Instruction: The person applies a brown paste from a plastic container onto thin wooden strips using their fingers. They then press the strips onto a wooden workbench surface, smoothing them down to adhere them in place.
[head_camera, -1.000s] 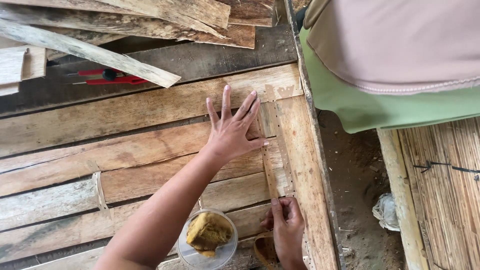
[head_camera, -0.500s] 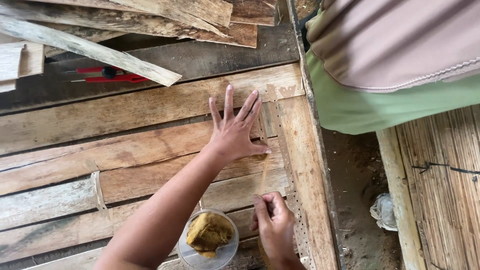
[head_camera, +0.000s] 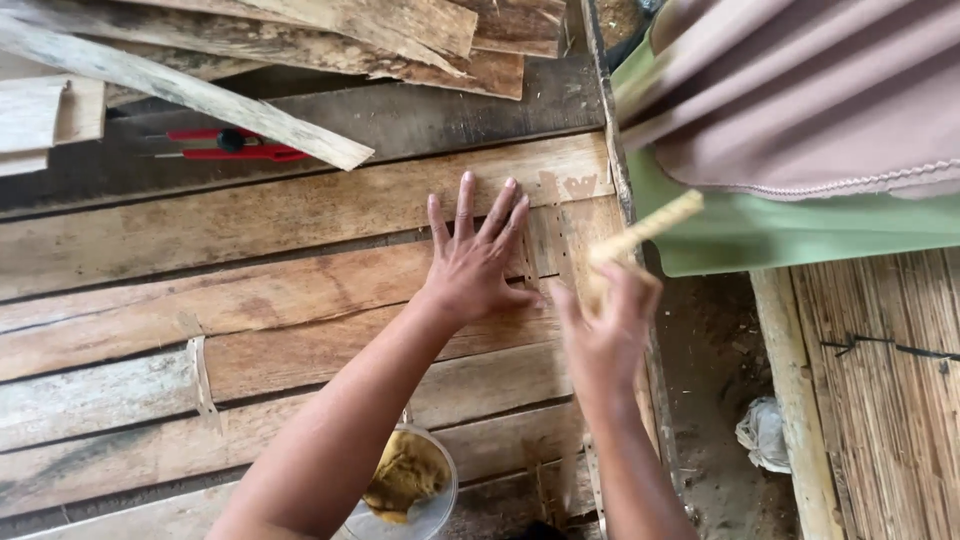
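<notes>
While the left hand (head_camera: 475, 262) stays flat, the right hand (head_camera: 605, 335) has lifted the strip (head_camera: 648, 227).

A: How many views?
B: One, head-worn, looking steeply down at the plank table (head_camera: 250, 230).
A: Distance?
B: Close, arm's reach. The left hand (head_camera: 475, 265) sits mid-frame, the right hand (head_camera: 605, 335) just right of it, blurred.
A: Edges?
B: Loose boards (head_camera: 330, 40) far left, dirt floor (head_camera: 720, 400) near right, cloth (head_camera: 800, 90) far right. No second view, nothing shared.
</notes>
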